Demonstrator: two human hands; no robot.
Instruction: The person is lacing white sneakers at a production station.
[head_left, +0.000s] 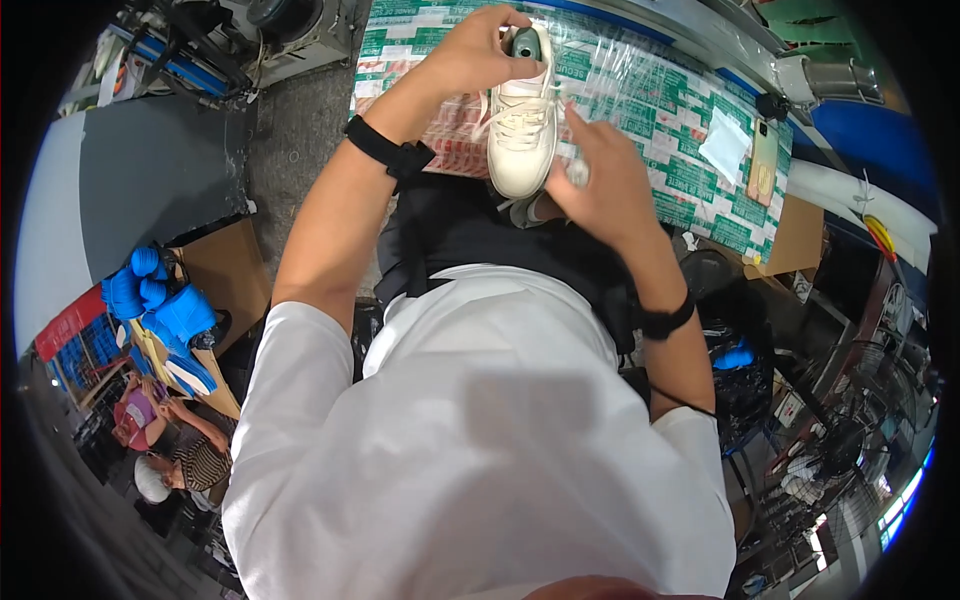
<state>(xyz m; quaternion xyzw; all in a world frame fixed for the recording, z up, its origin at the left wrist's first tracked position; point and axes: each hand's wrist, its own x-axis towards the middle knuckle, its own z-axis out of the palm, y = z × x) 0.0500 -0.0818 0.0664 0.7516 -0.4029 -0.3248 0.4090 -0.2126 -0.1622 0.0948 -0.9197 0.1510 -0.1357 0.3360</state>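
Observation:
A cream lace-up shoe points its toe toward me at the near edge of the table, its laces loosely trailing to the left. A dark green shoe last fills its heel opening. My left hand is closed round the shoe's heel collar, thumb and fingers on either side of the last. Beside the shoe's right flank, my right hand has its index finger extended toward the upper, while a small whitish thing shows by its thumb. A greyish object, partly hidden, sits under the toe.
The table is covered with green-and-white printed wrap. A white packet and a phone lie at its right. On the left, a cardboard box stands by blue-wrapped bundles. Two people are farther off at lower left.

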